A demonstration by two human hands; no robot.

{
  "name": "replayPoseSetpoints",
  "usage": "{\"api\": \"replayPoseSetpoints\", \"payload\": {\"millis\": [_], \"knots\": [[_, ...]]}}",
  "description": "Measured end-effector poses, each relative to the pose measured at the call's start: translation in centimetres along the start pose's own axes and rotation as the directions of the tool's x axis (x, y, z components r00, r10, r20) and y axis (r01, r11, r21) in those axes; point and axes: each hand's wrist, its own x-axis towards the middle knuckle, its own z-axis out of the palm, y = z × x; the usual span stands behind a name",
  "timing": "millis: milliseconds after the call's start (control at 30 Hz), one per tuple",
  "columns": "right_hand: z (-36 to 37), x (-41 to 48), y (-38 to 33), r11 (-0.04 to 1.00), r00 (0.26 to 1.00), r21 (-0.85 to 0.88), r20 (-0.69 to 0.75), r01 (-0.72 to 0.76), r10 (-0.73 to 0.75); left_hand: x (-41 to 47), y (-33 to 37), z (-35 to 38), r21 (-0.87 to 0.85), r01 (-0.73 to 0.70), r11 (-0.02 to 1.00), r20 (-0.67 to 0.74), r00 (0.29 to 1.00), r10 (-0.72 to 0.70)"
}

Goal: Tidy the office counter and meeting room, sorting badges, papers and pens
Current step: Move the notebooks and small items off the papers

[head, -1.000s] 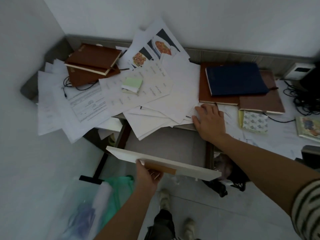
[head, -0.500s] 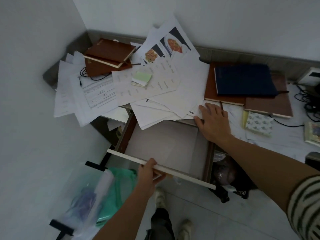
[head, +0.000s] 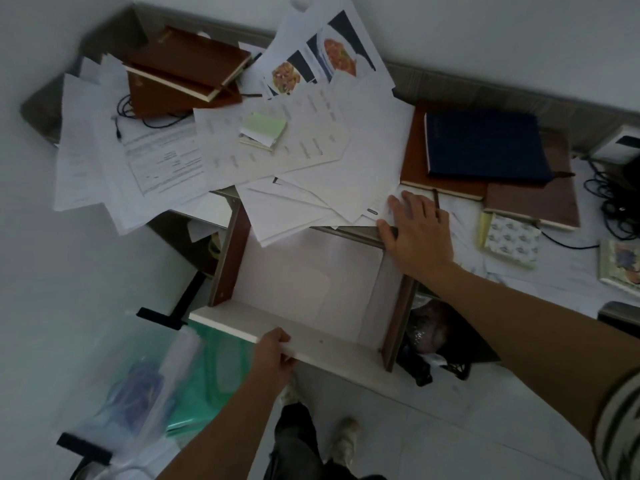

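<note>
A heap of loose white papers (head: 325,174) covers the left half of the desk and hangs over its front edge. A green sticky-note pad (head: 265,128) lies on top of the heap. Below the desk a drawer (head: 311,292) stands pulled out, its pale inside holding nothing I can make out. My left hand (head: 273,355) grips the drawer's white front panel (head: 332,351) from below. My right hand (head: 415,230) lies flat with spread fingers on the papers at the desk's front edge, beside the drawer's right side. A dark pen (head: 437,199) pokes out just beyond its fingers.
Brown notebooks (head: 183,71) are stacked at the back left, a navy notebook (head: 485,143) on brown ones at the right. Patterned pads (head: 509,237) and black cables (head: 616,202) lie far right. Clear and green plastic bags (head: 166,382) sit on the floor at left, dark bags (head: 436,337) under the desk.
The drawer has slid out farther toward me with my left hand on its front panel, showing its inside. My right hand has stayed on the desk edge.
</note>
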Motion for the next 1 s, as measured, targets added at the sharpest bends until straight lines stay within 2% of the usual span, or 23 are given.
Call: {"api": "replayPoseSetpoints", "payload": {"millis": [333,633,833,1000], "knots": [[-0.1,-0.2,-0.4,1.0,0.999,-0.003,0.03,-0.02,0.02,-2.7,4.7,3.0,0.043,-0.067,0.997,0.082,0.995,0.063],[0.0,-0.1,-0.3,1.0,0.999,-0.015,0.028,-0.023,0.023,-1.1,3.8,2.1,0.092,-0.06,0.994,0.133,0.99,0.047],[-0.4,-0.2,-0.5,1.0,0.998,-0.003,0.058,-0.027,0.028,-2.6,4.6,0.7,0.401,-0.114,0.909,0.096,0.992,0.082],[-1.7,-0.1,-0.7,0.999,0.983,-0.001,0.179,-0.034,0.034,-5.1,6.5,-1.4,0.685,-0.237,0.689,0.155,0.971,0.18]]}}
